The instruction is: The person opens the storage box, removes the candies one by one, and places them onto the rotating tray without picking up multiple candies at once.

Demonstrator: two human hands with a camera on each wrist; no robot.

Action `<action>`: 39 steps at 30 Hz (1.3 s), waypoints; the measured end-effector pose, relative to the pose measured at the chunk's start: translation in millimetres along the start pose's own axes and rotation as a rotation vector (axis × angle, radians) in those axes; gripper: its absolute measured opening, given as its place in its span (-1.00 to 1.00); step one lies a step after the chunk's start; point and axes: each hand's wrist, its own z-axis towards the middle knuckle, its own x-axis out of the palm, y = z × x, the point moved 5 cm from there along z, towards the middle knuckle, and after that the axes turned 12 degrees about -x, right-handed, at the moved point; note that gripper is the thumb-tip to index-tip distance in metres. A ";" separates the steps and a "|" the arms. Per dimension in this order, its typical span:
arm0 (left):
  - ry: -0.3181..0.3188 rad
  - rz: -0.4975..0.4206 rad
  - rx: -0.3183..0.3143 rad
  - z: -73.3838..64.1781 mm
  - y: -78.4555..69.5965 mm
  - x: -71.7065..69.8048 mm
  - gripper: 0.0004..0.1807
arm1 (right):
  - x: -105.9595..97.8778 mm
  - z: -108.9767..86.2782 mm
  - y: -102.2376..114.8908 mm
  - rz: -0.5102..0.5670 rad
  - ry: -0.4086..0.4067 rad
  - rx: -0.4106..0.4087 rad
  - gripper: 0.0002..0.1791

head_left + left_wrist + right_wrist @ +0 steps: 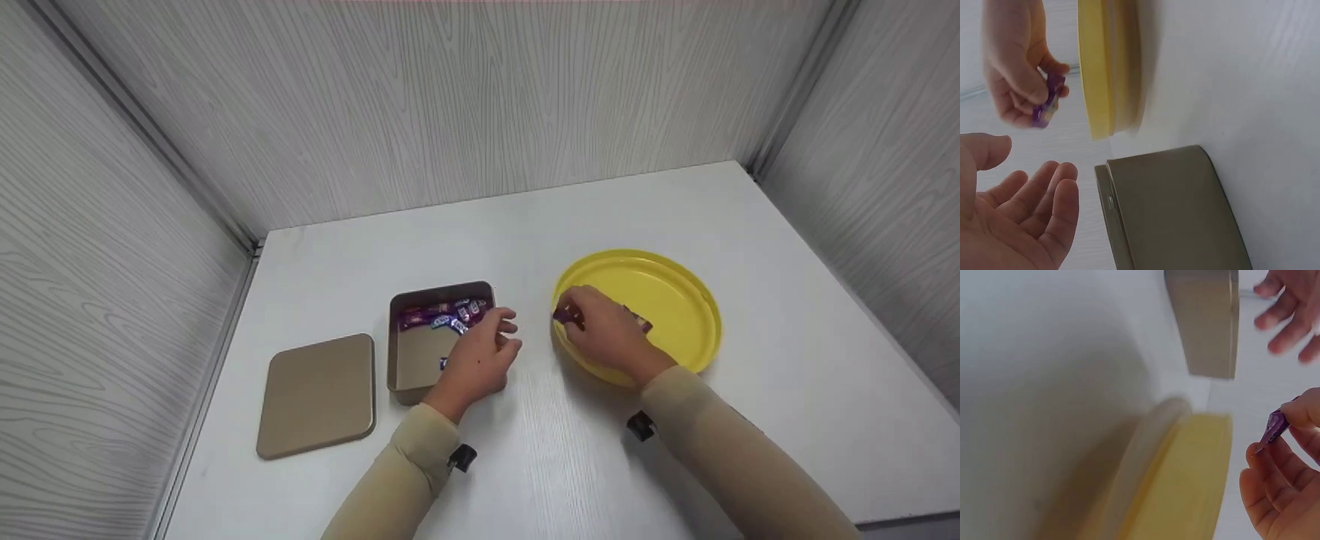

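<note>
Purple-wrapped candy looks light and slippery, best held mid-length; the right hand pinches it; the left hand, relaxed, holds nothing.

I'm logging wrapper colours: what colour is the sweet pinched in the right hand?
Purple; the wrapped sweet shows best in the right wrist view.
</note>
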 end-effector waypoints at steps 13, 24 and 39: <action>-0.020 -0.045 -0.046 0.1 16.6 -11.0 -0.51 | -35.4 -10.9 -90.4 -0.086 0.152 0.258 -0.65; -0.042 -0.022 -0.084 3.6 30.5 -16.1 -0.53 | -37.4 -17.1 -112.8 -0.118 0.191 0.311 -0.65; -0.055 -0.006 -0.117 4.9 46.3 -26.0 -0.52 | -34.0 -5.0 -71.9 -0.153 0.086 0.177 -0.62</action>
